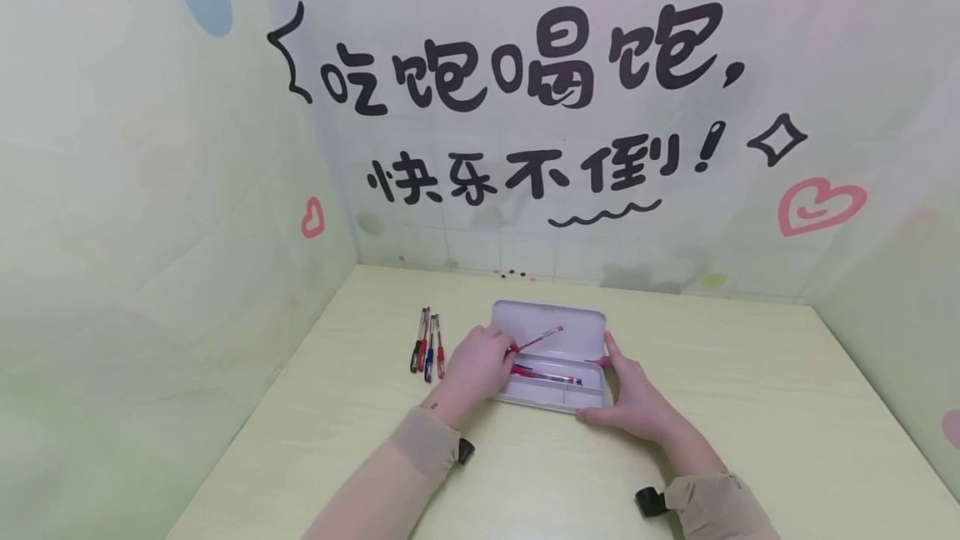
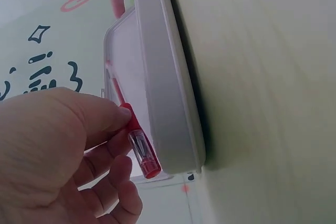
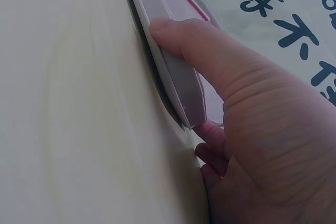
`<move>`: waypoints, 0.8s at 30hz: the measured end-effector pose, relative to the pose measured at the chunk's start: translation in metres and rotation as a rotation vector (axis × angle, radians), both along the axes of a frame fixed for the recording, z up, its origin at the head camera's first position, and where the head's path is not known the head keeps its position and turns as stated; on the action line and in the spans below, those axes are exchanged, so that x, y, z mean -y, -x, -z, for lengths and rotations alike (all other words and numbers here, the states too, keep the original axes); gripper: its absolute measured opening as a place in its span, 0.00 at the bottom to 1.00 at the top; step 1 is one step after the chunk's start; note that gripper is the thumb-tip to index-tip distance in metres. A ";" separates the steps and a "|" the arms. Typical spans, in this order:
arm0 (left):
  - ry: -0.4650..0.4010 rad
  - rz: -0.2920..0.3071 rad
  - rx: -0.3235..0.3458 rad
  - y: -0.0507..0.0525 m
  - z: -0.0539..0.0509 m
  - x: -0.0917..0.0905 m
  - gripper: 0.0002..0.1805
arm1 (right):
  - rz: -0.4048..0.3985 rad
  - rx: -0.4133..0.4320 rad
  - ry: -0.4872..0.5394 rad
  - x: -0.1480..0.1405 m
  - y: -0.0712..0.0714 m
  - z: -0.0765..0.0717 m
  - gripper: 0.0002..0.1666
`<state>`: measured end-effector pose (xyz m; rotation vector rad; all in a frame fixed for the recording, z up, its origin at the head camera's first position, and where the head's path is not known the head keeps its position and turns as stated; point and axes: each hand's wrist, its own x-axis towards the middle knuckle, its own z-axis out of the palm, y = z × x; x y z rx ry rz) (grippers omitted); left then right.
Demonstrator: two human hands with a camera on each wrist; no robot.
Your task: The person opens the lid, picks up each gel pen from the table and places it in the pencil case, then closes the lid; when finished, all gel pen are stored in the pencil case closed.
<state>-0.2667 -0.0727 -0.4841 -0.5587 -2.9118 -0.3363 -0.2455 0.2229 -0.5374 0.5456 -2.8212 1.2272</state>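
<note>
A pale lilac pencil case (image 1: 549, 332) lies on the table with its lid raised at the back. Over its left part, my left hand (image 1: 480, 361) pinches a red gel pen (image 2: 137, 142) between thumb and fingers, the pen's thin end slanting up to the right before the lid. Inside the case a red pen (image 1: 542, 374) and a blue-tipped one (image 1: 577, 382) lie in the rear compartment, partly covered by the left hand. My right hand (image 1: 636, 397) grips the case's right end, thumb (image 3: 181, 35) on the front wall and fingers behind.
Left of the case, several gel pens (image 1: 428, 348) with black, red and blue grips lie side by side on the pale wooden table (image 1: 720, 382). Printed cloth walls (image 1: 480, 132) enclose its back and sides.
</note>
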 end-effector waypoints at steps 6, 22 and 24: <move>0.040 0.028 0.013 -0.003 0.004 -0.006 0.07 | -0.004 -0.009 0.000 0.000 0.000 -0.001 0.90; 0.048 0.079 -0.002 -0.006 0.011 -0.008 0.08 | 0.002 0.005 -0.004 0.002 -0.002 -0.003 0.90; 0.047 0.083 -0.007 -0.006 0.012 -0.007 0.08 | 0.002 0.003 -0.007 0.002 -0.002 -0.004 0.90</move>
